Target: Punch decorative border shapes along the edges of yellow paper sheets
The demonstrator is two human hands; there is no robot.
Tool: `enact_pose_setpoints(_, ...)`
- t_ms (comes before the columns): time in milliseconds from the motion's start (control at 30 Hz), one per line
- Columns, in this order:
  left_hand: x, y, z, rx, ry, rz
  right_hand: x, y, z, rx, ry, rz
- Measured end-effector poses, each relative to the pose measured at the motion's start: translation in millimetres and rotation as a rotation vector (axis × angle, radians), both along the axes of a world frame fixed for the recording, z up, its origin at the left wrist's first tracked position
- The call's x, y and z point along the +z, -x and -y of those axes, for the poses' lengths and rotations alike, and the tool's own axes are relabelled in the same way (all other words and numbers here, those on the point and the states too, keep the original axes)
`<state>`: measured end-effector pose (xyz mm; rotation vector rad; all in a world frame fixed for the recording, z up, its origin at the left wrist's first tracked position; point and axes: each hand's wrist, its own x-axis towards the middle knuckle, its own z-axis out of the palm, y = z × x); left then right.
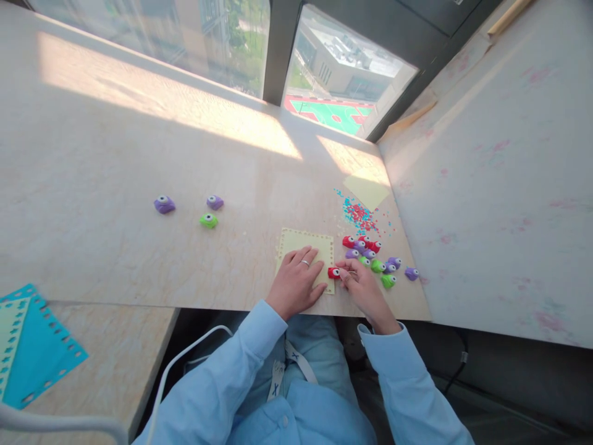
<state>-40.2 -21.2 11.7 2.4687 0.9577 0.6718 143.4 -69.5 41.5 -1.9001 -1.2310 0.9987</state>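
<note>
Pale yellow paper with punched holes along its edges lies in front of me. My left hand rests flat on it with the fingers spread. At the sheet's right edge sits a small red craft punch, and my right hand has its thumb and fingers closed on it. Just beyond that hand several more small punches are grouped: red ones, purple ones and green ones. Whether the paper's edge is inside the punch's slot is too small to tell.
Red and blue paper bits are scattered beside a blank yellow sheet. Two purple punches and a green punch stand further left. Punched blue sheets lie on the lower left surface, near a white cable. A wall bounds the right.
</note>
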Motion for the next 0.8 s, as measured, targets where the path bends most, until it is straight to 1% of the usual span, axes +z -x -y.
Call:
enact_pose_setpoints(100,-0.9,-0.3,-0.4,0.002,-0.010,-0.008,-1.3,1.2,4.3,0.015,-0.044,0.078)
enact_pose_setpoints(233,-1.4,-0.7,-0.6,0.008,-0.010,-0.018,-2.5,1.1,6.6,0.081,-0.166,0.264)
enact_pose_setpoints(333,-1.9,-0.7,-0.6,0.008,-0.017,-0.025,-2.0,-0.6,8.3,0.105,-0.218,0.346)
enact_pose_setpoints(567,-3.2,-0.8,-0.9,0.013,-0.036,-0.035,-2.5,-0.2,10.2,0.113,-0.248,0.426)
enact_pose_setpoints(800,-2.5,-1.4,-0.3,0.013,-0.044,-0.045,-0.9,5.0,5.7,0.231,-0.284,0.387)
